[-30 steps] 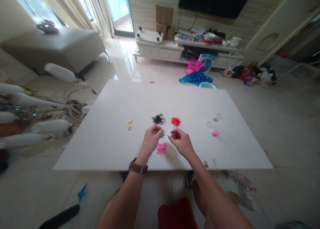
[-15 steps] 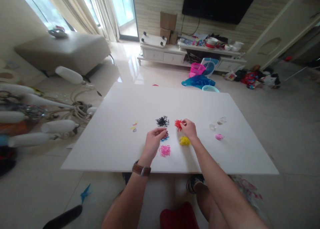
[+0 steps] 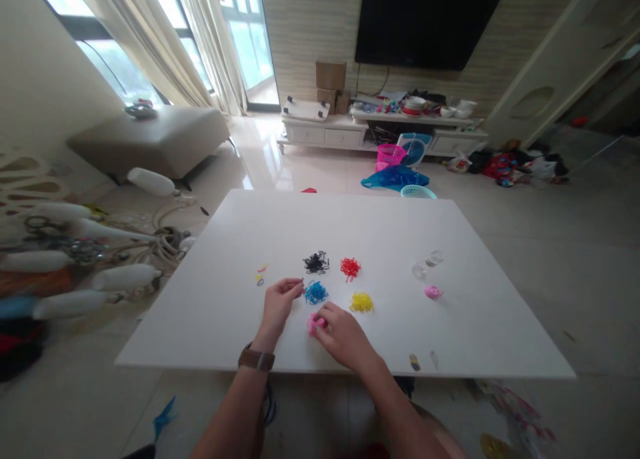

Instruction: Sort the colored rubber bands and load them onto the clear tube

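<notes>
Small piles of bands lie on the white table [image 3: 390, 229]: black [image 3: 316, 263], red [image 3: 350, 268], blue [image 3: 316, 292], yellow [image 3: 361, 302] and pink [image 3: 312, 325]. My left hand [image 3: 280, 305], with a brown watch on its wrist, is beside the blue pile, fingertips pinched on something small and dark that I cannot make out. My right hand [image 3: 343, 332] reaches over the pink pile, thumb and finger at the pink bands and partly covering them. A few loose bands [image 3: 260, 277] lie to the left.
On the table's right are clear containers [image 3: 434, 258] and a pink item [image 3: 433, 291]; two small objects [image 3: 415, 361] lie near the front edge. A lamp with white shades [image 3: 120, 277] stands left of the table. Beyond are baskets and a low cabinet [image 3: 345, 137].
My right hand has moved from the red pile down to the pink pile. My left hand has shifted left, uncovering the blue pile. The view has tilted up a little.
</notes>
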The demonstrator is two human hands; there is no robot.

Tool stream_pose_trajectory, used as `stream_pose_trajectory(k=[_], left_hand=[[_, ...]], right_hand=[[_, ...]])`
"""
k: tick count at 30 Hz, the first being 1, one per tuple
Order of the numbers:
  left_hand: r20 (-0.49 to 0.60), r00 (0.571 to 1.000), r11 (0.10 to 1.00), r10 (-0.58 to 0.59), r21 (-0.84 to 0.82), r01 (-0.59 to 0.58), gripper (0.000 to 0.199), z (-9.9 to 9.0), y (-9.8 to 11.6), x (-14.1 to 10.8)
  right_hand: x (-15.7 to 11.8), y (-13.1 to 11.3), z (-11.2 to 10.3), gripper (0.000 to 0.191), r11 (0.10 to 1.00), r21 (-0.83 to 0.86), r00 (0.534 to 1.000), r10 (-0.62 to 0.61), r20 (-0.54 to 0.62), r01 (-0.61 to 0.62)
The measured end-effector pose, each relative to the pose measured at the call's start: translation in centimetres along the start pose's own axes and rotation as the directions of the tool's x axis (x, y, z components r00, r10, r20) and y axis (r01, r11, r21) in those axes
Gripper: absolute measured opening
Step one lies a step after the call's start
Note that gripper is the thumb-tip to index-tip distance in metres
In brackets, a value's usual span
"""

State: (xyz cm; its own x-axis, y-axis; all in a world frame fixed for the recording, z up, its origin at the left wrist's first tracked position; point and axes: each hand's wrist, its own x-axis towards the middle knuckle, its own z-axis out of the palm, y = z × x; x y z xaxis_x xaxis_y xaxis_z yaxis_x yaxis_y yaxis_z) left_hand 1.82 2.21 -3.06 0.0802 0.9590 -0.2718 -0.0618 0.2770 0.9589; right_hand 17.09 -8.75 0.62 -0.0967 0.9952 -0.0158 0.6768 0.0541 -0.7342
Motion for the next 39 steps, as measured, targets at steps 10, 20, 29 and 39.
stream_pose_trajectory(k=[10, 20, 29, 39], left_hand=[[-0.081, 0.988, 0.902, 0.133, 0.422, -0.087, 0.022, 2.5, -3.2, 5.3], [-0.095, 0.981, 0.747, 0.167, 0.662, -0.063, 0.022, 0.6, -2.8, 9.2], [-0.174, 0.953, 0.400, 0.247, 0.914, 0.063, 0.064, -10.7, -2.4, 10.0], [-0.199, 0.960, 0.485, 0.197, 0.871, 0.081, 0.016, -11.5, -3.8, 10.9]], right_hand=[[-1.4, 0.1, -2.1, 0.011, 0.999, 0.036, 1.000, -0.027, 0.007, 0.026], [-1.4, 0.7, -3.1, 0.013, 0.999, 0.045, 0.999, -0.027, -0.018, 0.028], [-1.6, 0.7, -3.4, 0.014, 1.000, 0.022, 0.999, -0.010, 0.041, 0.009], [-1.4, 0.8, -3.2, 0.015, 1.000, -0.013, 0.998, -0.016, 0.067, 0.017]])
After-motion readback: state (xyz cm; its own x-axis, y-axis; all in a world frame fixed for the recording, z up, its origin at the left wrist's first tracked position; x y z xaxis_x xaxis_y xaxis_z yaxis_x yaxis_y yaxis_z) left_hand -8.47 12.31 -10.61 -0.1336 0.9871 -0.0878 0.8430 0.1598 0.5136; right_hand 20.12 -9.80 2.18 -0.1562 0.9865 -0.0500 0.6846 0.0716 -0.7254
